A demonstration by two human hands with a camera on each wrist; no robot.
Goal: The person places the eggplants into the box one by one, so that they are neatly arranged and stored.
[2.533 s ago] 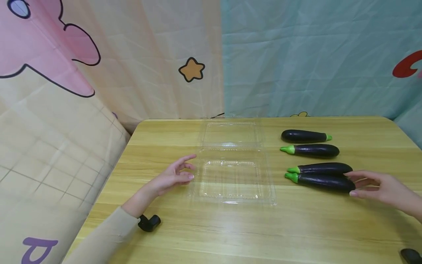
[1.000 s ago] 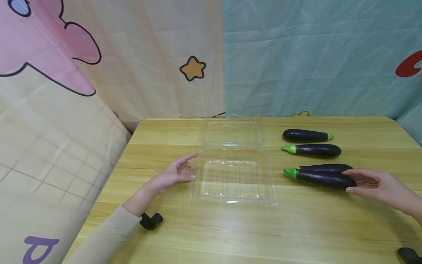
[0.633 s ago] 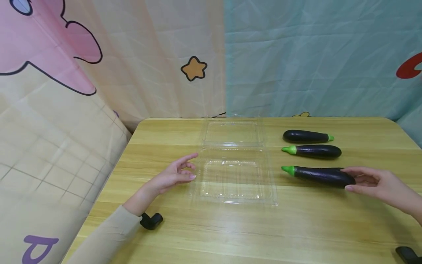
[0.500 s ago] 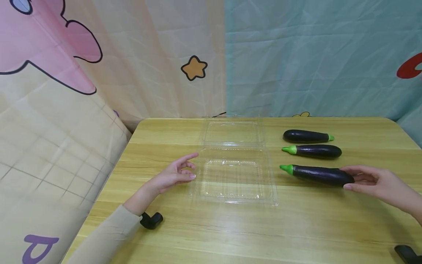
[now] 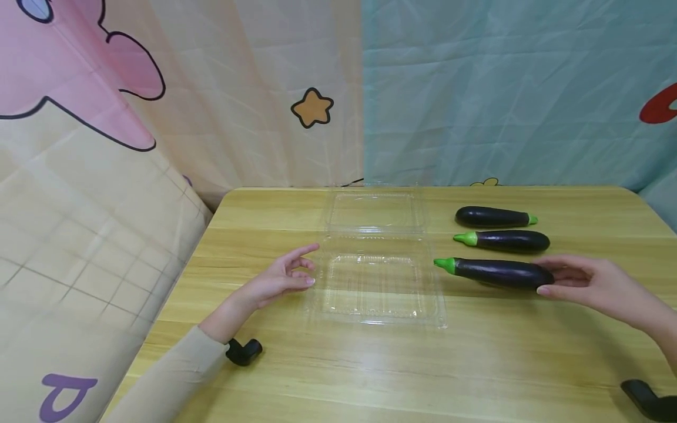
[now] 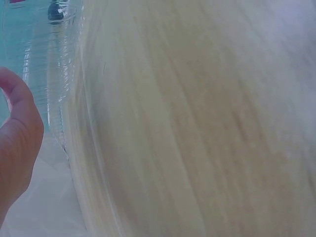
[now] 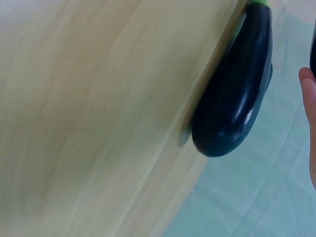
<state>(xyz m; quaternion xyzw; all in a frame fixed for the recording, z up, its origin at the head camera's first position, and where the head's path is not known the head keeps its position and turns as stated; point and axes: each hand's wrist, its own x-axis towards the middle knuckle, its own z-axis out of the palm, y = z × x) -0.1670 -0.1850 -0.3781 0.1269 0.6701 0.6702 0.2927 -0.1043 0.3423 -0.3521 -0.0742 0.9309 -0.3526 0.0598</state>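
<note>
My right hand (image 5: 587,282) pinches the blunt end of a dark purple eggplant (image 5: 497,273), whose green stem points left toward a clear plastic clamshell box (image 5: 441,317). The held eggplant covers the place of another one in the head view. Two more eggplants, a middle one (image 5: 513,241) and a far one (image 5: 492,217), lie behind it. The right wrist view shows an eggplant (image 7: 234,94) on the table, with only fingertips (image 7: 308,89) and a sliver of the held one at the right edge. At the box's left edge, my left hand (image 5: 280,279) has fingers loosely extended, holding nothing.
The box's lid (image 5: 375,211) is folded back toward the far edge of the wooden table (image 5: 370,370). A printed curtain (image 5: 449,88) hangs behind the table. Black devices show near the left wrist (image 5: 244,351) and right forearm (image 5: 647,399).
The right hand has taken hold of the nearest eggplant and moved it up and left, hiding the one that lay beside it. The left hand stays by the box.
</note>
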